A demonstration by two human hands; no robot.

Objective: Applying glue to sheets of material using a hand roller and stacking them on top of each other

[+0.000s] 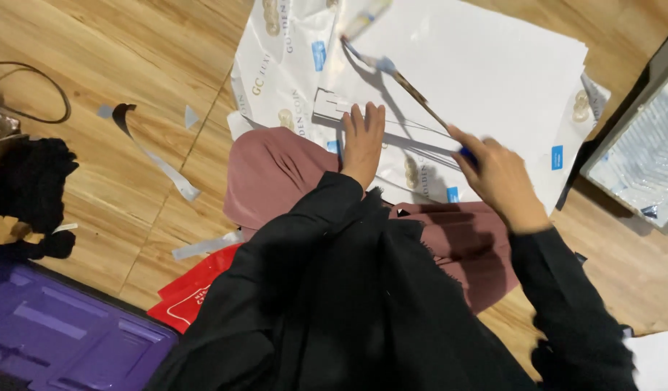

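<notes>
My left hand lies flat, fingers together, on a large white sheet spread over the wooden floor. Its fingertips rest beside a small cut paper shape. My right hand is closed around the blue end of a long thin tool. The tool slants up and to the left across the sheet, and its far end is blurred. Thin straight lines run on the sheet between the two hands. Under the sheet lies white printed wrapping paper. Black sleeves and pink cloth over my knees cover the sheet's near edge.
Cut paper strips and scraps lie on the floor to the left. A black cable and black cloth sit at the far left. A purple plastic tray and a red bag are at lower left, and a dark-framed tray at right.
</notes>
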